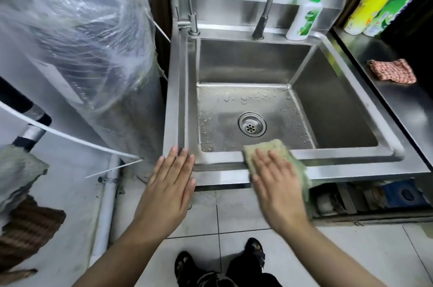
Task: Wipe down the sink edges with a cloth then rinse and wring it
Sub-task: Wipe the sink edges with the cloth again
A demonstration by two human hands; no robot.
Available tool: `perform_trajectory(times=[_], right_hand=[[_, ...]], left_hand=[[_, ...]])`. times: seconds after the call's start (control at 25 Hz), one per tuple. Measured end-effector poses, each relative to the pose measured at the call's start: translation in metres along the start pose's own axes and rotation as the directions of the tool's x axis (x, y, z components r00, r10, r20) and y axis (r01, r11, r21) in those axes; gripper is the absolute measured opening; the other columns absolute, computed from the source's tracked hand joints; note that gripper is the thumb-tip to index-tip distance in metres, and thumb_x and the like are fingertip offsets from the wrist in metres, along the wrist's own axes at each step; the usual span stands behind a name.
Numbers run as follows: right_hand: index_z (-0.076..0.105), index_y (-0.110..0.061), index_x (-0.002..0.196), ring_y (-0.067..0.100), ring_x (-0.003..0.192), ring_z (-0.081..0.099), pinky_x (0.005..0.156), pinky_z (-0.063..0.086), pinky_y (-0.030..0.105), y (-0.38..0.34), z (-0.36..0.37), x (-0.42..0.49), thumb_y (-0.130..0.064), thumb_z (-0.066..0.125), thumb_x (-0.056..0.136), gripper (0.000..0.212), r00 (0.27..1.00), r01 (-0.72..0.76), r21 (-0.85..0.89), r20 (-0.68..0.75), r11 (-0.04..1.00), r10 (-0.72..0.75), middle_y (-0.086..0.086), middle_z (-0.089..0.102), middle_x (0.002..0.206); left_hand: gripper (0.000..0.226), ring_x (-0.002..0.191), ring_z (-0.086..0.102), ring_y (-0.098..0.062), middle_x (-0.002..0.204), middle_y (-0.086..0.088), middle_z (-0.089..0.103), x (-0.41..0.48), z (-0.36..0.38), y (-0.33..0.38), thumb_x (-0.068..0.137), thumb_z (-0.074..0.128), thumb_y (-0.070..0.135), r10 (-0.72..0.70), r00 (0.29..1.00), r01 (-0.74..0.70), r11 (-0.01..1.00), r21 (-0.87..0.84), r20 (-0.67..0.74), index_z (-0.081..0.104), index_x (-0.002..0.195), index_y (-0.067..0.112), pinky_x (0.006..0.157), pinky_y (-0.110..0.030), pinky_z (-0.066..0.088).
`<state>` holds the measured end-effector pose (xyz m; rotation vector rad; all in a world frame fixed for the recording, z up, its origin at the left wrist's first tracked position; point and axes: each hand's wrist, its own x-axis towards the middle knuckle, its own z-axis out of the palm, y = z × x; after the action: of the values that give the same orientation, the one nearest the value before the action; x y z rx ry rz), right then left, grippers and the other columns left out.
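Cloth (278, 146) flat on sink (346, 159) front edge, under right hand (276, 176); cloth's far corner juts past fingertips over basin. Right fingers (273, 158) straight, slightly spread, pressing cloth down. Left hand (171, 176) flat on front-left rim corner, fingers straight and together, holding nothing, well apart from cloth.

A pale yellow-green cloth (278, 145) lies flat across the front rim of the stainless-steel sink (351, 158), its far edge overhanging the droplet-speckled basin, pressed under the flat right hand (274, 174).
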<state>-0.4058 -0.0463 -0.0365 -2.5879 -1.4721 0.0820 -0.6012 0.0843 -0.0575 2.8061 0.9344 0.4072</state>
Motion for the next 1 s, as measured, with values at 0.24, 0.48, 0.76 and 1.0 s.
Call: perform_trajectory(times=[0.24, 0.48, 0.76, 1.0], right_hand=[[0.03, -0.023, 0.145, 0.017, 0.144, 0.013, 0.11, 0.01, 0.036, -0.079, 0.008, -0.011, -0.043, 0.009, 0.099, 0.054, 0.908, 0.387, 0.098, 0.134, 0.917, -0.397, -0.009, 0.027, 0.153], [-0.003, -0.031, 0.149, 0.004, 0.135, -0.024, 0.115, -0.012, 0.028, -0.105, 0.001, 0.066, -0.043, 0.009, 0.098, 0.054, 0.72, 0.522, 0.24, 0.391, 0.818, -0.574, -0.019, -0.017, 0.151], [0.008, -0.032, 0.149, 0.012, 0.144, -0.008, 0.115, -0.008, 0.028, -0.077, 0.0, 0.059, -0.051, 0.005, 0.097, 0.055, 0.598, 0.724, 0.172, 0.327, 0.668, -0.731, -0.017, -0.004, 0.154], [0.029, -0.03, 0.143, 0.023, 0.139, 0.031, 0.112, 0.016, 0.038, -0.075, 0.004, 0.053, -0.043, 0.007, 0.099, 0.051, 0.534, 0.814, 0.084, 0.278, 0.574, -0.798, -0.009, 0.034, 0.151]], left_hand=[[0.051, 0.143, 0.014, -0.017, 0.151, -0.003, 0.03, -0.039, -0.014, -0.016, 0.098, 0.02, 0.032, -0.096, 0.995, 0.089, 0.985, -0.15, -0.038, 0.032, 0.142, 0.01, 0.116, -0.037, 0.008], [0.049, 0.143, 0.014, -0.019, 0.151, -0.003, 0.03, -0.051, -0.009, -0.024, 0.097, 0.021, 0.027, -0.095, 0.995, 0.083, 0.966, -0.247, -0.037, 0.03, 0.143, 0.011, 0.115, -0.039, 0.009], [0.048, 0.142, 0.02, -0.021, 0.149, -0.002, 0.035, -0.071, -0.014, -0.009, 0.099, 0.02, 0.033, -0.18, 0.983, 0.171, 0.966, -0.193, -0.03, 0.028, 0.143, 0.015, 0.113, -0.044, 0.015], [0.046, 0.142, 0.021, -0.019, 0.15, 0.009, 0.03, -0.078, -0.014, 0.006, 0.099, 0.02, 0.036, -0.376, 0.918, 0.341, 0.91, -0.235, -0.125, 0.03, 0.142, 0.024, 0.116, -0.04, 0.01]])
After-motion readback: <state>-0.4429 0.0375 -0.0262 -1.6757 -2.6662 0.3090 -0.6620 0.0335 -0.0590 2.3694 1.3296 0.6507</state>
